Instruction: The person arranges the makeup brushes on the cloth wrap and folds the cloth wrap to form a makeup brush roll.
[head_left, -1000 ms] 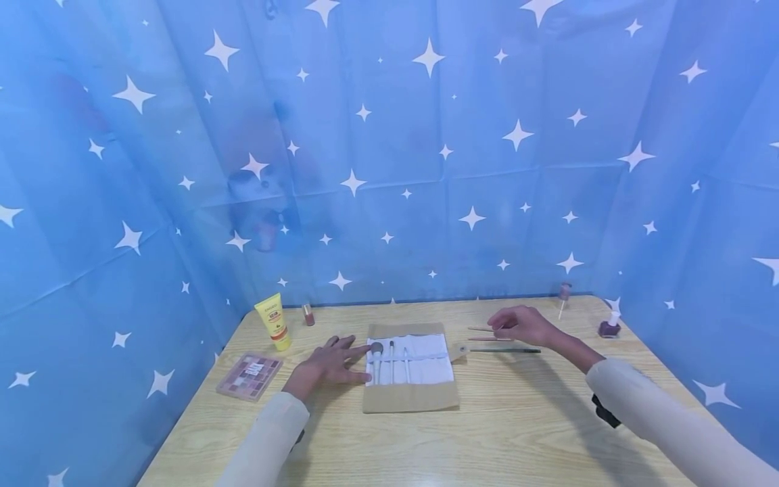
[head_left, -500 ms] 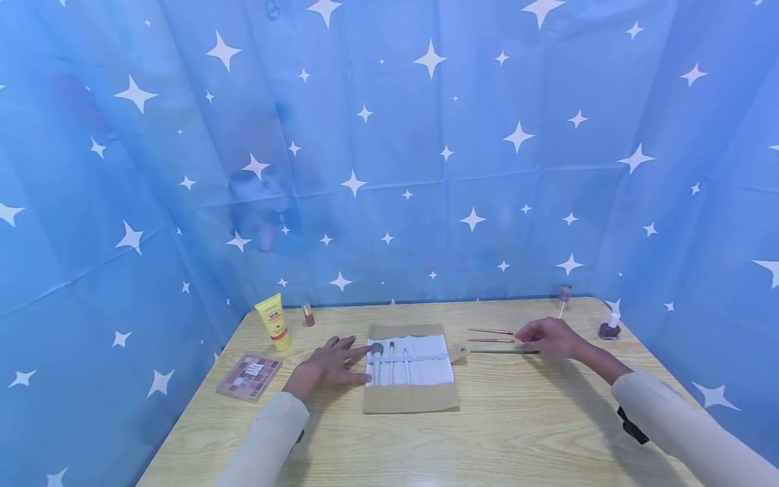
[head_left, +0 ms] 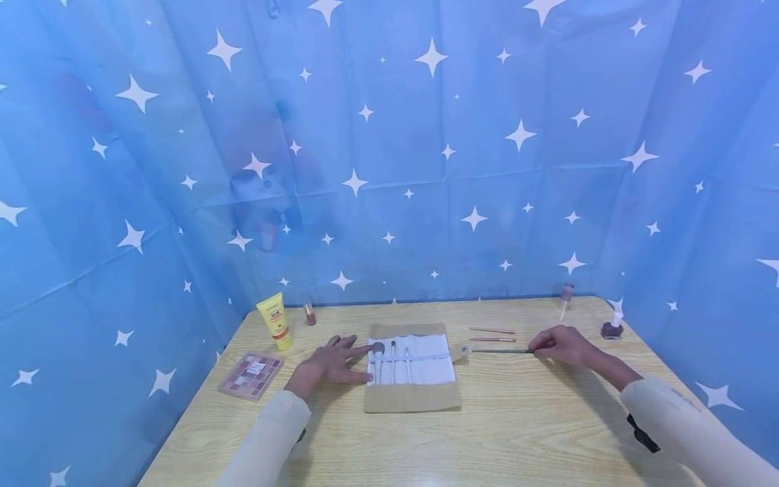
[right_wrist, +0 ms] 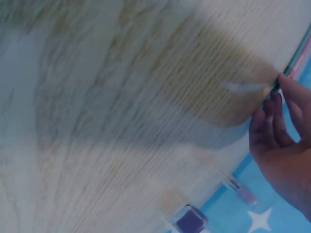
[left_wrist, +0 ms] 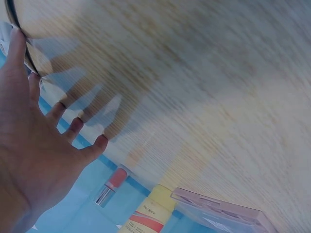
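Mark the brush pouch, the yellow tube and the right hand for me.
Brush pouch [head_left: 412,399]: head view, tan near flap.
Yellow tube [head_left: 276,323]: head view, middle of its front.
Right hand [head_left: 563,344]: head view, back of the hand.

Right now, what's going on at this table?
A person is handling what look like makeup brushes. The left hand is spread at the left edge of an open cloth pouch, where three brushes lie. The right hand pinches one end of a thin dark stick to the pouch's right; two pinkish sticks lie just beyond it.
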The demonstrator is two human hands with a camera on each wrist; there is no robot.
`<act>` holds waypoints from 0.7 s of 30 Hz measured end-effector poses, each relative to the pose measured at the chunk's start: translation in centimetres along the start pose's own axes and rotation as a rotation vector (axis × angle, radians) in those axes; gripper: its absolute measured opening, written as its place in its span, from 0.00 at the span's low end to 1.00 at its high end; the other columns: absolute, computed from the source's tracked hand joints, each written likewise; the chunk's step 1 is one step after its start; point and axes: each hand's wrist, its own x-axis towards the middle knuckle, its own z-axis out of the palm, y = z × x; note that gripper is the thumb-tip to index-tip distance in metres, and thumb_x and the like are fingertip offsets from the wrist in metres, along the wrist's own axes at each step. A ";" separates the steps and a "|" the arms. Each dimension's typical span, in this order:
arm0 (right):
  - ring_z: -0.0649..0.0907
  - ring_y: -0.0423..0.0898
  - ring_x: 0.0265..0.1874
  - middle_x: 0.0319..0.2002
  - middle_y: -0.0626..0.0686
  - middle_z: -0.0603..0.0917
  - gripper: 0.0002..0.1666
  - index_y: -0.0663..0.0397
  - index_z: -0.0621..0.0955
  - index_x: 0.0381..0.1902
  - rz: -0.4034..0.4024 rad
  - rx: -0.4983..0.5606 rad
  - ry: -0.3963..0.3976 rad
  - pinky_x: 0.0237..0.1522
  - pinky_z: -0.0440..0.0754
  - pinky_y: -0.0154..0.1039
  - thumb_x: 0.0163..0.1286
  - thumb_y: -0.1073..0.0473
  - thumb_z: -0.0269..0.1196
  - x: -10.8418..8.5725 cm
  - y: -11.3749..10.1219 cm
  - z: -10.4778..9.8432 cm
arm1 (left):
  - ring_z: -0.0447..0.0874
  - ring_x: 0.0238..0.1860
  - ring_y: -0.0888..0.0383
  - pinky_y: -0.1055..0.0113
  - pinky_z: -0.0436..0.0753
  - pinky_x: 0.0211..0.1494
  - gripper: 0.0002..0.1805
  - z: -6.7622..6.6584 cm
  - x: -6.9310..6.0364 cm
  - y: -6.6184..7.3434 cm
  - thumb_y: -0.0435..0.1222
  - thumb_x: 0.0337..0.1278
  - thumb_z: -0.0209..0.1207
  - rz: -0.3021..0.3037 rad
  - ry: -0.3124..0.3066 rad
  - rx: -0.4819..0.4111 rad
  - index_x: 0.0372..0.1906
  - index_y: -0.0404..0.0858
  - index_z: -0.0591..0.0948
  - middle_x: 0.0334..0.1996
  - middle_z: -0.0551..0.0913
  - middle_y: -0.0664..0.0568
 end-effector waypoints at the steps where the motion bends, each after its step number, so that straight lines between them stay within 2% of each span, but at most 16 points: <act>1: 0.90 0.46 0.34 0.37 0.57 0.92 0.07 0.62 0.90 0.39 0.005 -0.002 0.000 0.38 0.85 0.33 0.64 0.64 0.74 0.0 0.0 0.1 | 0.49 0.81 0.35 0.29 0.59 0.76 0.46 0.0 0.0 0.0 0.71 0.61 0.57 0.001 -0.001 -0.001 0.81 0.61 0.62 0.83 0.55 0.45; 6: 0.89 0.45 0.34 0.37 0.56 0.91 0.05 0.61 0.90 0.39 0.018 0.003 0.005 0.37 0.85 0.34 0.65 0.65 0.73 -0.1 0.1 0.3 | 0.49 0.81 0.35 0.29 0.58 0.76 0.46 0.0 0.1 0.0 0.71 0.61 0.57 0.004 -0.007 0.003 0.81 0.61 0.62 0.83 0.55 0.46; 17: 0.91 0.52 0.36 0.38 0.55 0.91 0.04 0.60 0.88 0.41 -0.049 0.034 0.070 0.41 0.88 0.36 0.68 0.66 0.70 -0.2 -0.3 -0.6 | 0.49 0.81 0.35 0.29 0.58 0.76 0.46 0.1 0.1 0.0 0.71 0.60 0.57 -0.003 -0.001 -0.001 0.81 0.61 0.63 0.83 0.55 0.45; 21: 0.90 0.45 0.37 0.37 0.53 0.92 0.05 0.59 0.88 0.42 -0.063 0.047 0.106 0.40 0.87 0.35 0.70 0.65 0.69 0.1 -1.1 -1.3 | 0.49 0.81 0.35 0.29 0.58 0.76 0.46 0.0 0.0 0.0 0.71 0.61 0.57 0.001 -0.004 -0.001 0.81 0.61 0.62 0.83 0.55 0.45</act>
